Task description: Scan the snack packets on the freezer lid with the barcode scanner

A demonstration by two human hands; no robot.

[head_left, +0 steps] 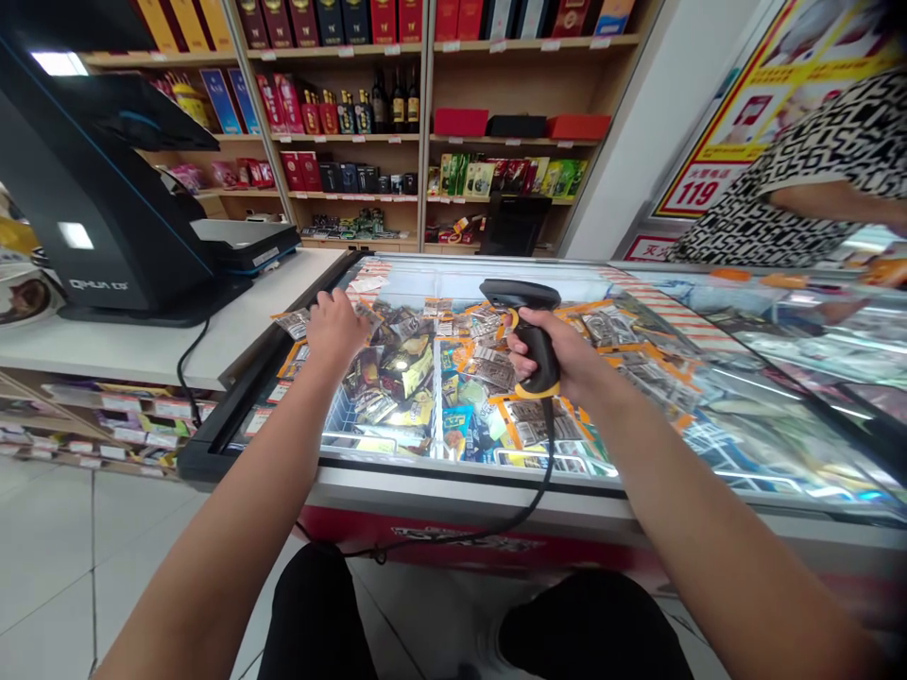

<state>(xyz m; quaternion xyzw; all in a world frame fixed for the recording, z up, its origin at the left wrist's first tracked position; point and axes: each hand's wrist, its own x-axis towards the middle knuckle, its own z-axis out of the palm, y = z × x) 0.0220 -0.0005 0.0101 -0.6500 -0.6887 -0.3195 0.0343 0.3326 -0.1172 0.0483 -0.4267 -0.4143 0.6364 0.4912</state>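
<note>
My right hand (556,354) is wrapped round the grip of a black and yellow barcode scanner (539,345), raised above the chest freezer (496,480). The scanner's head points left, and its black cable hangs down in front of the freezer. My left hand (336,329) is closed at the freezer's left side, on a small clear packet with orange edges (292,324); the hand covers part of it. More orange-edged packets (545,422) are spread over the glass top around the scanner. Beneath the glass, bagged frozen goods (403,368) fill wire baskets.
Left stands a white counter (248,316) with a black checkout terminal (134,208). Shelves (340,140) of boxes and bottles line the back. At the right is a person in a patterned shirt (794,170). The scanner's cable (488,529) loops near my knees.
</note>
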